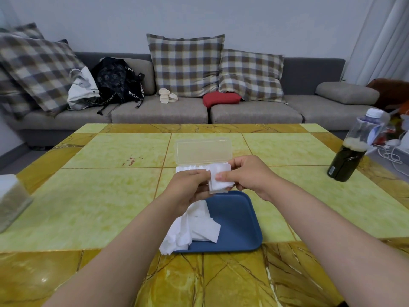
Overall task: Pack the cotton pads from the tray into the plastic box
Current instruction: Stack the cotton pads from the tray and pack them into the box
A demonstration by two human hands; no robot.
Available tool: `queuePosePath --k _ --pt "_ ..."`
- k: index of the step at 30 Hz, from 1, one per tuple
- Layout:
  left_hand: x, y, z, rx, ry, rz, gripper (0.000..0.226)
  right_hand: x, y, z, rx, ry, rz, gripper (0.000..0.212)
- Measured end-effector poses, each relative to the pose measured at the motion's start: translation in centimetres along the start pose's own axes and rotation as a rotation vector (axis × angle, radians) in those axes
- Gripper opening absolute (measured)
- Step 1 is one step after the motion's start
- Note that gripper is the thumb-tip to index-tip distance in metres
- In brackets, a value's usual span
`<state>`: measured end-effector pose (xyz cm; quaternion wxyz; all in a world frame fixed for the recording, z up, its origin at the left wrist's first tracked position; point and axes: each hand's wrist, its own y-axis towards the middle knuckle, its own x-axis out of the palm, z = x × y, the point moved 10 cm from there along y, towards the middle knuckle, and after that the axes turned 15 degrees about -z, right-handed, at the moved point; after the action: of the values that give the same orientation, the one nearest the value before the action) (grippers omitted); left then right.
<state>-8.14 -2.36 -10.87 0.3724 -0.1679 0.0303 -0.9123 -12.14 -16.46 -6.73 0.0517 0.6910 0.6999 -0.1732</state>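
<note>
A small stack of white cotton pads [220,178] is held between both hands just above the far edge of the blue tray [236,224]. My right hand [247,176] pinches the stack with its thumb on top. My left hand [188,185] grips the stack's left side. More loose white pads [192,229] lie piled on the tray's left half, spilling over its near-left rim. Right behind the hands stands the clear plastic box [203,151] with its lid raised; white pads [190,168] show inside it.
A dark bottle [352,151] with a white cap stands at the table's right edge. A white box-like object [11,198] sits at the left edge. Behind the yellow-green tiled table [99,196] is a grey sofa with plaid cushions and bags.
</note>
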Motion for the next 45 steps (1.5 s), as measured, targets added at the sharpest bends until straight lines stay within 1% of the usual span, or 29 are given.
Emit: queuePosePath --k 5,10,12,14,15,17,19,21,23,25,27,29,31,33,36,38,40,42,45 --pt "0.5 0.2 0.2 0.005 -0.007 -0.056 0.029 0.1 0.0 -0.2 0.008 -0.049 0.038 0.019" --pt "0.4 0.1 0.6 0.042 0.055 -0.044 0.027 -0.5 0.0 0.6 0.090 -0.012 0.078 0.035" --pt "0.1 0.2 0.6 0.045 0.072 -0.024 0.030 -0.1 0.2 1.4 0.139 0.082 -0.008 0.034" --pt "-0.3 0.3 0.8 0.051 0.079 0.003 0.030 0.7 0.3 1.9 0.154 0.215 -0.120 0.028" --pt "-0.3 0.4 0.9 0.059 0.068 0.010 0.030 0.9 0.4 2.0 0.156 0.265 -0.148 0.026" --pt "-0.4 0.7 1.2 0.078 0.052 0.014 0.030 1.0 0.6 2.1 0.147 0.338 -0.151 0.022" --pt "-0.4 0.9 1.6 0.097 0.066 0.024 0.030 0.9 0.9 1.9 0.128 0.388 -0.134 0.023" --pt "-0.2 1.2 2.1 0.114 0.106 0.035 0.031 0.8 1.1 1.5 0.115 0.382 -0.145 0.026" --pt "0.0 1.8 2.6 0.121 0.181 0.045 0.032 0.4 1.3 1.1 0.106 0.324 -0.136 0.023" --pt "-0.1 2.4 3.3 0.136 0.317 0.104 0.031 -1.3 1.6 0.9 0.091 0.233 -0.039 0.019" --pt "-0.6 2.9 4.9 0.181 0.655 0.228 0.027 -3.5 1.8 0.9 0.074 0.189 0.099 0.018" --pt "-0.2 3.5 6.2 0.211 0.978 0.283 0.026 -5.3 2.1 1.3 0.070 0.223 0.195 0.019" --pt "0.5 5.0 5.9 0.206 1.154 0.238 0.029 -6.2 2.6 2.0 0.087 0.213 0.248 0.019" --pt "1.3 6.5 4.9 0.189 1.299 0.174 0.030 -6.8 3.2 2.6 0.104 0.136 0.299 0.018" --pt "2.3 8.3 3.2 0.144 1.422 0.094 0.032 -7.1 4.3 2.8 0.118 0.007 0.360 0.014" --pt "2.0 8.9 3.1 0.119 1.481 0.142 0.035 -7.0 4.9 2.8 0.146 -0.114 0.373 0.012" --pt "1.3 9.1 3.7 0.100 1.507 0.250 0.036 -6.6 5.5 2.7 0.188 -0.262 0.362 0.021" --pt "0.3 9.3 4.1 0.060 1.484 0.322 0.032 -5.8 6.3 2.9 0.225 -0.401 0.313 0.024" --pt "-0.7 9.4 4.0 -0.003 1.419 0.313 0.027 -5.1 7.1 2.3 0.238 -0.586 0.283 0.034"
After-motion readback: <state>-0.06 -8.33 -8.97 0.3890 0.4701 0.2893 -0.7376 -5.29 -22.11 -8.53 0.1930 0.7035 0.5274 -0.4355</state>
